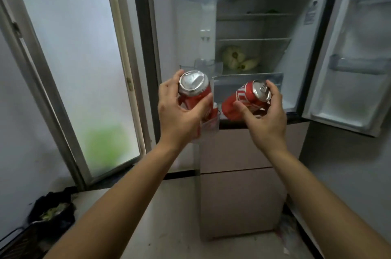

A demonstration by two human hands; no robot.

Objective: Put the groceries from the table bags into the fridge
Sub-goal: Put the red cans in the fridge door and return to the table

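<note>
Head view: stocking step; left hand (179, 117) grips left can (193, 87), right hand (266, 121) right can (254, 95); door bin (209, 127) at six o'clock likely next.

A frosted window (74, 64) glows beside a grey wall (21, 131), above a pale floor (169, 227).

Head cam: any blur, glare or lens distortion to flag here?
Head view: fisheye bends the window frame and right fridge door; upper fridge shelves look hazy; left can and right can, gripped by left hand and right hand, are sharp, tops mildly glaring.
</note>
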